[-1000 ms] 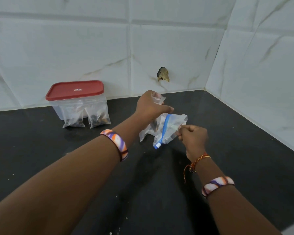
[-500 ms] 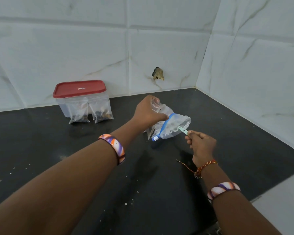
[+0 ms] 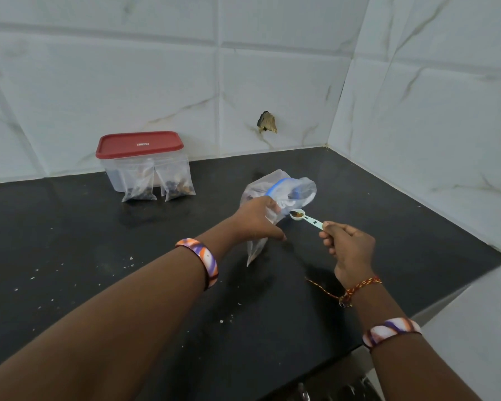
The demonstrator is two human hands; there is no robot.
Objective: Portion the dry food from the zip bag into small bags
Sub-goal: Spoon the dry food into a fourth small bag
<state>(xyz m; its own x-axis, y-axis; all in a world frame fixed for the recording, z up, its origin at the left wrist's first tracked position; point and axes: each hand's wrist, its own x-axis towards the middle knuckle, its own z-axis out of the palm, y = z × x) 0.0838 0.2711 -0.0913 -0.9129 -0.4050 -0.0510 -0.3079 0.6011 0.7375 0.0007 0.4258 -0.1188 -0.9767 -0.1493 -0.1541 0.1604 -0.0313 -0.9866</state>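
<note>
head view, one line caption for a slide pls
Right hand lifts a pale green plastic scoop of brown dry food from the blue-zippered clear bag gripped by the left hand.

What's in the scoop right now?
The measuring scoop, held by the right hand, carries a small brown heap of dry food. How deep it sits cannot be seen.
</note>
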